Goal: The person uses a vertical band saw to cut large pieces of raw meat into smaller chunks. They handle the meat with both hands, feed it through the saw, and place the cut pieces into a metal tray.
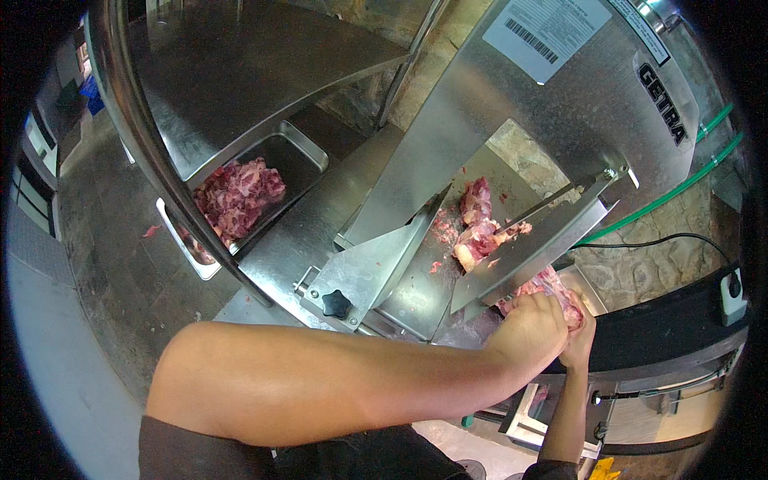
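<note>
Head view. Nearest the lens: left forearm (344,380), bare, dark sleeve above the elbow, lying across the lower part of the frame toward the right. Right forearm (568,424) comes up from the lower edge, right of centre.

Both hands are on one raw meat piece (550,282), right of centre, just beside the near side of an angled steel plate (532,260). Left hand (528,330): fingers curled closed over the meat from above. Right hand (580,340): bent around the right end, closed on it; partly behind the left, so can't tell exact finger placement. The two hands sit close together.

Other side of the plate: two more meat chunks (478,240) on the steel work table (404,308), end to end, small scraps around them. Tall steel housing (436,132) stands over the table, barcode label (546,36) near its top. Black star knob (336,303) on a bracket at the near left.

Left: steel tray (308,148) with a heap of cut meat (240,192); curved tubular bar (144,132) crosses in front of it.

Right: green hoses (672,204) behind the housing, black cable (680,236) running to a white socket (731,298).
</note>
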A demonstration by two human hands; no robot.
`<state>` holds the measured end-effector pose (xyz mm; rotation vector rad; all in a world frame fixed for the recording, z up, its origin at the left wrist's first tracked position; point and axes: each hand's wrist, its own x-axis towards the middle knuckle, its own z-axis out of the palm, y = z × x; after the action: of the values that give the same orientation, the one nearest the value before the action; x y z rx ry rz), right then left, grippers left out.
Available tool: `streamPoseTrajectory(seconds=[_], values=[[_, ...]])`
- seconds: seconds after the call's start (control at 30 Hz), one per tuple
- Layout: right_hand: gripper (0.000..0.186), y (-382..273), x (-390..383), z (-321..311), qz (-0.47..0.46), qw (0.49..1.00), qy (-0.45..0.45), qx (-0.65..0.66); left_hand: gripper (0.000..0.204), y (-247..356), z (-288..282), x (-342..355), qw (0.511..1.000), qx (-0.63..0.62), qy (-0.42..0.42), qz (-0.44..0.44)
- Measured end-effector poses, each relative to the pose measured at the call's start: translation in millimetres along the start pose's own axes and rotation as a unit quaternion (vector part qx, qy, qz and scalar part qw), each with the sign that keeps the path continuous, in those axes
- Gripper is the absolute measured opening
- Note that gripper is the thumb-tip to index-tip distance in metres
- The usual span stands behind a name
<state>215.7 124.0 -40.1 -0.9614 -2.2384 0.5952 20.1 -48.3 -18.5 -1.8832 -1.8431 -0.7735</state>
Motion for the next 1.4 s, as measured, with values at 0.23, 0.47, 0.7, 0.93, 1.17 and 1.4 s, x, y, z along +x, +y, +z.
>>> streamPoseTrajectory(seconds=[0.23, 0.47, 0.7, 0.93, 1.17, 1.4], values=[[0.083, 10, 11, -2, -0.018, 1.000, -0.012, -0.011, 0.019, -2, 6, 6, 1.000, -0.003, -0.027, 0.005], [0.083, 17, 22, -1, -0.020, 1.000, -0.007, -0.011, 0.021, -5, 11, 11, 0.999, 0.009, -0.044, 0.009], [0.086, 20, 31, 0, -0.044, 0.999, -0.002, -0.029, 0.022, -9, 17, 17, 0.999, 0.004, -0.046, 0.006], [0.083, 19, 35, 4, -0.036, 0.999, 0.008, -0.017, 0.023, -13, 27, 28, 0.999, -0.010, -0.039, 0.002], [0.082, 9, 42, 14, -0.027, 0.998, 0.048, -0.009, 0.023, -23, 44, 44, 1.000, -0.005, -0.003, -0.012], [0.081, 3, 41, 15, -0.028, 0.997, 0.073, -0.029, 0.023, -23, 42, 45, 0.999, 0.019, -0.042, -0.001]])
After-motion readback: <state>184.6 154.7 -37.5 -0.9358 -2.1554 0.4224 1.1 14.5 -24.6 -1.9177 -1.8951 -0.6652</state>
